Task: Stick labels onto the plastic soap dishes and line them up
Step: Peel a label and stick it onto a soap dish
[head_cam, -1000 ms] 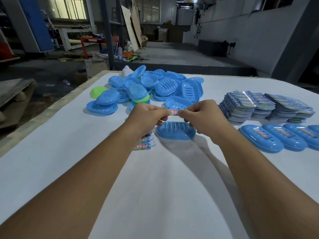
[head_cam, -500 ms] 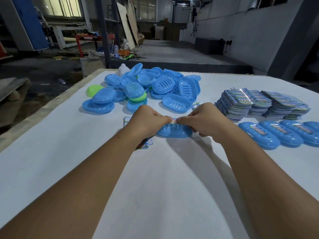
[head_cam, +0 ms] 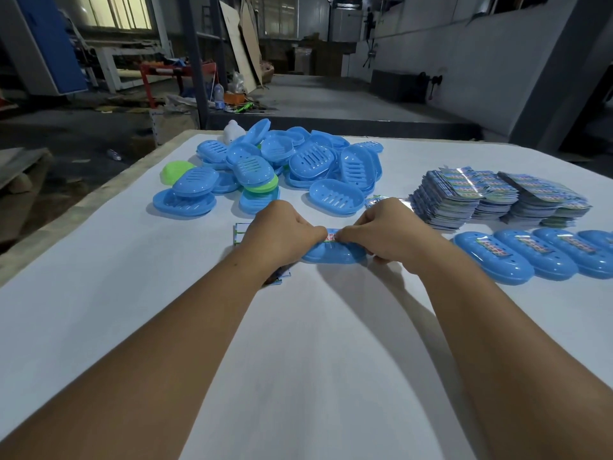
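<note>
A blue soap dish (head_cam: 333,254) lies on the white table (head_cam: 298,343) between my hands. My left hand (head_cam: 282,232) and my right hand (head_cam: 384,229) meet over its top, and their fingertips hold a small red and white label (head_cam: 331,235) down against the dish. Most of the label is hidden under my fingers. To the right, a row of several labelled blue dishes (head_cam: 494,255) lies side by side. A heap of unlabelled blue and green dishes (head_cam: 282,171) sits behind my hands.
Stacks of printed label sheets (head_cam: 491,194) stand at the right back. A small sheet of labels (head_cam: 240,232) lies under my left wrist. The table's left edge (head_cam: 99,194) drops to the workshop floor.
Both hands came down with the label from above the dish onto its top. The dish has stayed where it was.
</note>
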`<state>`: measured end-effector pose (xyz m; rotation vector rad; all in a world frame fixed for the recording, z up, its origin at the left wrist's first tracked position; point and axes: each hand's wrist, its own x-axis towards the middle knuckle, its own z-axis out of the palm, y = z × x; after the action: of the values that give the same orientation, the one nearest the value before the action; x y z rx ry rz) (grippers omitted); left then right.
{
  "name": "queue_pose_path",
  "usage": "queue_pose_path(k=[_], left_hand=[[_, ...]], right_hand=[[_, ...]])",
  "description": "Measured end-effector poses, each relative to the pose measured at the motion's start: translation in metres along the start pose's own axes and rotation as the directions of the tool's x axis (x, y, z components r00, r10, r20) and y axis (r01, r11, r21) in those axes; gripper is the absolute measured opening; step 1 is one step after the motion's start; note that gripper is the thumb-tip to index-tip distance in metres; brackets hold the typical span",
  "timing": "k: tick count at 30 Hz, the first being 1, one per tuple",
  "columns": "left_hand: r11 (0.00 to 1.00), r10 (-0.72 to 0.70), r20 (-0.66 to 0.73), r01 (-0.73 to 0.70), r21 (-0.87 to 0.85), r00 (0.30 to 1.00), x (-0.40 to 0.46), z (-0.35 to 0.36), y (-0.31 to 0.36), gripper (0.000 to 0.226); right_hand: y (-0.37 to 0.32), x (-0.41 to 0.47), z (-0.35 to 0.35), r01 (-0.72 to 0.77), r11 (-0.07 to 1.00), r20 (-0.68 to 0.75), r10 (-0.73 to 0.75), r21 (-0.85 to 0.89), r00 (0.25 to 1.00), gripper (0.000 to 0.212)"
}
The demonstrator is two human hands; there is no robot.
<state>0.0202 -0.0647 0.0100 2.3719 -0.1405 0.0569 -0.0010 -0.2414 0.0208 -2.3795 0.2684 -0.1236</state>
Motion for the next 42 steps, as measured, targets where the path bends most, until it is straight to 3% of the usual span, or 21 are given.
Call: queue_pose_path(k=[4, 11, 17, 22, 26, 30, 33, 37, 42], left_hand=[[0.998, 0.02, -0.023, -0.019, 0.061, 1.0, -0.003, 0.001, 0.003, 0.031], [0.93, 0.169, -0.175, -0.098, 0.355, 0.97, -0.006, 0.008, 0.012, 0.026], [0.883, 0.233, -0.197, -0.122, 0.453, 0.952, -0.007, 0.01, 0.013, 0.032], [0.944, 0.134, -0.166, -0.075, 0.321, 0.977, -0.004, 0.01, 0.005, 0.038], [0.986, 0.054, -0.162, -0.027, 0.162, 0.985, 0.0, 0.009, -0.006, 0.027], [0.997, 0.075, -0.231, -0.066, 0.044, 0.97, 0.003, 0.005, -0.009, 0.022], [0.995, 0.097, -0.267, -0.085, 0.059, 0.959, 0.005, 0.002, -0.015, 0.02], [0.993, 0.103, -0.241, -0.085, 0.084, 0.965, 0.004, 0.005, -0.013, 0.021], [0.99, 0.109, -0.228, -0.087, 0.108, 0.968, 0.001, 0.005, -0.011, 0.023]], right_hand=[[-0.002, -0.002, 0.002, 0.016, 0.998, -0.018, -0.017, -0.062, 1.0, 0.035], [-0.004, -0.006, 0.011, 0.082, 0.967, -0.135, -0.118, -0.243, 0.984, 0.039], [-0.002, -0.004, 0.009, 0.04, 0.965, -0.121, -0.073, -0.258, 0.99, 0.047], [0.004, -0.003, 0.009, 0.027, 0.983, -0.071, -0.041, -0.18, 0.997, 0.053], [0.008, -0.008, 0.011, 0.194, 0.978, -0.122, -0.202, -0.08, 0.972, 0.032], [0.008, -0.026, 0.012, 0.346, 0.937, 0.042, -0.345, -0.035, 0.938, 0.061], [0.006, -0.033, 0.016, 0.399, 0.907, 0.105, -0.388, -0.13, 0.916, 0.06], [0.016, -0.046, 0.005, 0.257, 0.91, -0.001, -0.272, -0.324, 0.962, 0.059], [0.042, -0.063, -0.016, -0.08, 0.932, -0.247, -0.011, -0.353, 0.969, 0.056]])
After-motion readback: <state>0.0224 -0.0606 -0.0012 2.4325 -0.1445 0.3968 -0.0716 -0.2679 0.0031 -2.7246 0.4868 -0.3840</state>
